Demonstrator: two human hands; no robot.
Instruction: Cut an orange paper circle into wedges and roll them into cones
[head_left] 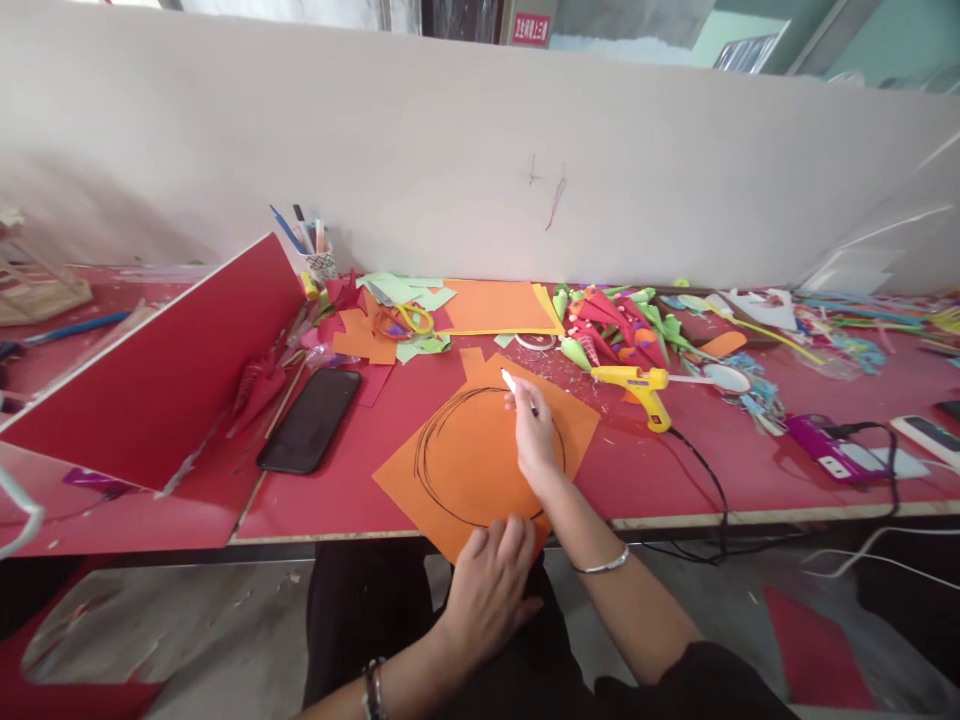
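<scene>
A sheet of orange paper [465, 450] lies turned cornerwise on the red table, its near corner over the front edge. Black lines form a large rough circle on it, doubled along the left side. In my right hand [534, 430] is a white marker pen [509, 381], closed between the fingers above the upper right of the circle. My left hand [491, 580] grips the near corner of the sheet, fingers on top and thumb lower down. Part of the circle's right side is hidden behind my right hand and forearm.
A yellow glue gun [637, 385] with a black cord lies to the right. Behind are red and green paper cones [615, 325] and paper scraps [409, 290]. Leftward are a black phone [309, 420], a leaning red board [172, 370] and a pen cup [321, 264]. A purple power strip [836, 455] sits far right.
</scene>
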